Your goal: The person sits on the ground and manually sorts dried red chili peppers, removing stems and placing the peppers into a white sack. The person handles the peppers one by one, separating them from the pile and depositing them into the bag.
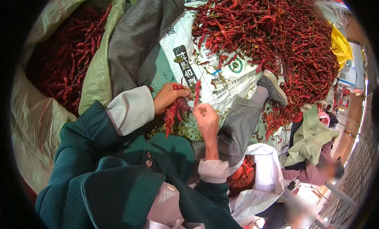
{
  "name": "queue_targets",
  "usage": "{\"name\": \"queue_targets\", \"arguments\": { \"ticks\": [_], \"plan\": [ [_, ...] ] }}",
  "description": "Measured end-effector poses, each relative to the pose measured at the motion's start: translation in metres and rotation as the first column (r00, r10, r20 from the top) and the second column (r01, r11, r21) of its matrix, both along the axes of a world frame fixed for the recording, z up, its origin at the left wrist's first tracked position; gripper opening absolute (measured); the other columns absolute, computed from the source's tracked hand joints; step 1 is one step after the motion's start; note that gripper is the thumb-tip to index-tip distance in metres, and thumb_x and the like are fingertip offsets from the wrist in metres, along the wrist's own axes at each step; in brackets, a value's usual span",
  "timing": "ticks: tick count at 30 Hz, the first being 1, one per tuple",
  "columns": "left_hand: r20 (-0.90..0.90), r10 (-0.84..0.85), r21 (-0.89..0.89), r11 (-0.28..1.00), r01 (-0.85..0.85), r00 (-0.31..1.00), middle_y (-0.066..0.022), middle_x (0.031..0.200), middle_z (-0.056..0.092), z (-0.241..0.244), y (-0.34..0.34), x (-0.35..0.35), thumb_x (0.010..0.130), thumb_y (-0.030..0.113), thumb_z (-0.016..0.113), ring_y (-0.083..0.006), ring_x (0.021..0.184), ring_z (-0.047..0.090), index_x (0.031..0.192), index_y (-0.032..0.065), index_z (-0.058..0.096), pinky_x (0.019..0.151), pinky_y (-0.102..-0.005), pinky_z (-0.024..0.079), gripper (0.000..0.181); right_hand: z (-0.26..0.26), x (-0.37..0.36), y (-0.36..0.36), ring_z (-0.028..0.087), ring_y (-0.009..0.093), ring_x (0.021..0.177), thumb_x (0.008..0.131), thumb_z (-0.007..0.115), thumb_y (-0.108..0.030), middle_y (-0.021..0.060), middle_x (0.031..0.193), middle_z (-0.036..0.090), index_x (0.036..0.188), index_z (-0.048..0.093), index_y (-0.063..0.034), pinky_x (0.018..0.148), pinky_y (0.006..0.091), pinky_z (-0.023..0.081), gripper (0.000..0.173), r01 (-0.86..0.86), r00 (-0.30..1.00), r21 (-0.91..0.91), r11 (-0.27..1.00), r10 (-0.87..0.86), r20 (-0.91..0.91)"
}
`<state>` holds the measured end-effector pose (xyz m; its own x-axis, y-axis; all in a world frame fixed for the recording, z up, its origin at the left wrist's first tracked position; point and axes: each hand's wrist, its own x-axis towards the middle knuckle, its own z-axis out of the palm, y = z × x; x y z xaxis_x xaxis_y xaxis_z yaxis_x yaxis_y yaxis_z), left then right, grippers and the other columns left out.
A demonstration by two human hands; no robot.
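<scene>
My left hand (170, 97), in a pale cuff, is closed on a bunch of dried red chili peppers (173, 110) that hangs below its fingers. Just to the right, the fingertips of my right hand (205, 115) pinch the thin stem end of a single red chili pepper (197, 91), which points upward. Both hands are over the gap between my legs. A large heap of dried red chilies with stems (266, 30) lies beyond on a white woven sack (189, 55) that bears printing. Loose stems and bits (183, 131) are scattered beneath my hands.
An open green woven sack (97, 72) of red chilies stands at the left. A white sack (268, 166) with red chilies sits at the lower right. My shoe (272, 88) touches the heap's edge. Yellow plastic (340, 45) lies beyond the heap. Other people are at the lower right.
</scene>
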<state>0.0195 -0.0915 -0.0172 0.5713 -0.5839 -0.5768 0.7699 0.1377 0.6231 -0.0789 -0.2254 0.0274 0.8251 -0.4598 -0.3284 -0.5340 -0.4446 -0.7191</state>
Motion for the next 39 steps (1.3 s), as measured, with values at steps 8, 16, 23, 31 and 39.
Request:
{"name": "queue_targets", "arguments": {
  "ticks": [8, 16, 23, 31, 39],
  "plan": [
    [-0.176, -0.18, -0.244, 0.96, 0.134, 0.968, -0.0117, 0.094, 0.063, 0.019, 0.004, 0.0, 0.081, 0.007, 0.054, -0.0179, 0.084, 0.061, 0.105, -0.005, 0.056, 0.077, -0.0297, 0.049, 0.027, 0.006, -0.032, 0.024, 0.054, 0.008, 0.054, 0.074, 0.062, -0.009, 0.0055, 0.062, 0.06, 0.078, 0.059, 0.0024, 0.053, 0.0238, 0.044, 0.012, -0.049, 0.999, -0.073, 0.996, 0.049, -0.001],
    [-0.026, -0.27, -0.185, 0.948, 0.261, 0.963, -0.0095, 0.083, 0.064, 0.008, 0.005, -0.003, 0.08, 0.01, 0.057, -0.0139, 0.075, 0.06, 0.097, -0.0043, 0.06, 0.068, -0.026, 0.048, 0.022, 0.02, -0.019, 0.01, 0.043, 0.002, 0.054, 0.08, 0.06, -0.014, -0.0033, 0.064, 0.052, 0.085, 0.06, 0.0011, 0.048, 0.0173, 0.032, 0.016, 0.103, 0.995, 0.372, 0.923, -0.097, -0.035],
    [0.385, -0.4, -0.115, 0.873, 0.473, 0.832, -0.0032, 0.072, 0.061, 0.007, 0.006, -0.008, 0.082, 0.013, 0.06, -0.0092, 0.067, 0.055, 0.085, -0.0007, 0.06, 0.064, -0.0228, 0.043, 0.014, 0.015, -0.005, -0.002, 0.046, 0.006, 0.058, 0.08, 0.064, -0.014, -0.0005, 0.071, 0.056, 0.084, 0.059, 0.0011, 0.051, 0.0202, 0.038, 0.017, 0.002, 0.977, 0.357, 0.934, -0.077, 0.197],
    [0.12, -0.226, -0.169, 0.955, 0.244, 0.967, -0.0027, 0.073, 0.06, 0.012, -0.001, -0.005, 0.082, 0.012, 0.06, -0.0078, 0.066, 0.055, 0.084, 0.0001, 0.061, 0.059, -0.021, 0.044, 0.012, 0.03, 0.019, 0.033, 0.055, 0.024, 0.058, 0.073, 0.062, 0.0, 0.0094, 0.067, 0.055, 0.075, 0.058, -0.0029, 0.053, 0.0311, 0.043, 0.005, 0.031, 0.837, -0.555, 0.831, 0.282, 0.469],
    [-0.189, -0.092, -0.086, 0.993, 0.077, 0.978, -0.0063, 0.069, 0.059, 0.024, 0.004, -0.009, 0.081, 0.008, 0.055, -0.0133, 0.061, 0.055, 0.077, -0.0011, 0.059, 0.061, -0.0253, 0.044, 0.011, -0.008, 0.047, 0.005, 0.049, 0.021, 0.056, 0.078, 0.057, -0.01, 0.006, 0.066, 0.051, 0.066, 0.051, -0.0064, 0.051, 0.0314, 0.039, 0.014, 0.249, 0.854, -0.702, 0.667, 0.191, 0.484]
  ]
}}
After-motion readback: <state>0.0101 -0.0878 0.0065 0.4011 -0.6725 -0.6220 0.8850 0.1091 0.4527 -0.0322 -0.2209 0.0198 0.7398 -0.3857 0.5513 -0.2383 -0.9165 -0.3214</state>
